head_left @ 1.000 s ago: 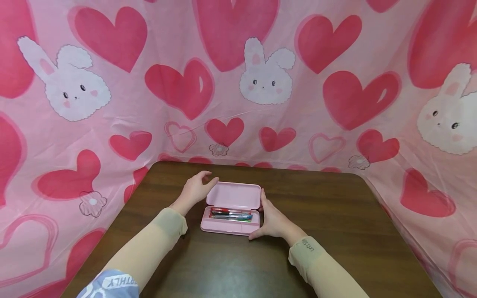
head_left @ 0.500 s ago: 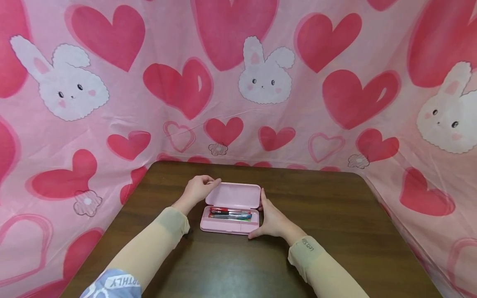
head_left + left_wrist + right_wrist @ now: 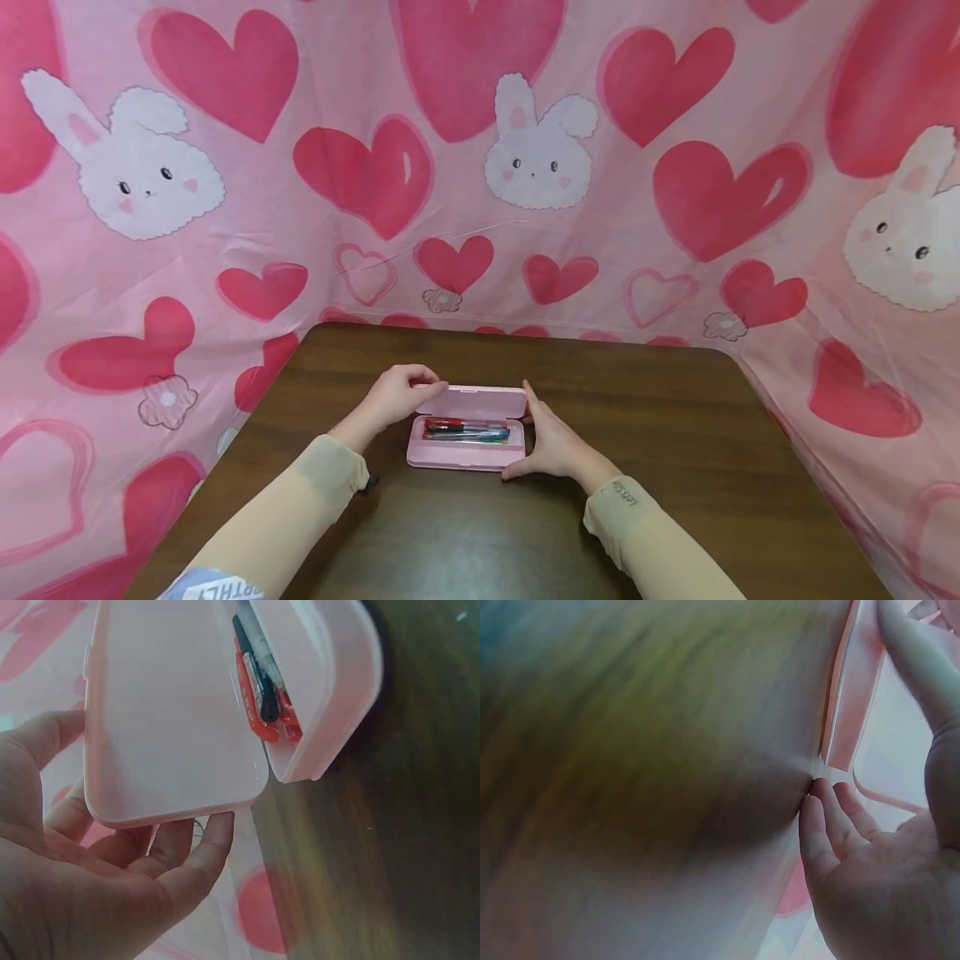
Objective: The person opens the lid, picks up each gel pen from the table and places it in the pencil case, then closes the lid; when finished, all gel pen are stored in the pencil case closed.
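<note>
A pink pencil case (image 3: 457, 457) lies on the table with its hinged lid (image 3: 472, 403) raised and tilted forward. Several pens (image 3: 465, 432), red, black and blue among them, lie in its rear compartment. My left hand (image 3: 390, 396) holds the lid by its left end; in the left wrist view the thumb is at the lid's outer edge and the fingers (image 3: 219, 844) are behind and along its end. My right hand (image 3: 557, 442) holds the case's right end, thumb at the near corner, fingers along the side and up by the lid.
The case stands on a dark brown wooden table (image 3: 637, 400) with rounded far corners. A pink cloth (image 3: 615, 233) printed with hearts and rabbits hangs behind the table and along both sides.
My left hand has closed in on the lid's left end, taken hold of it, and tilted the lid forward and down. The right hand has stayed at the case's right end.
</note>
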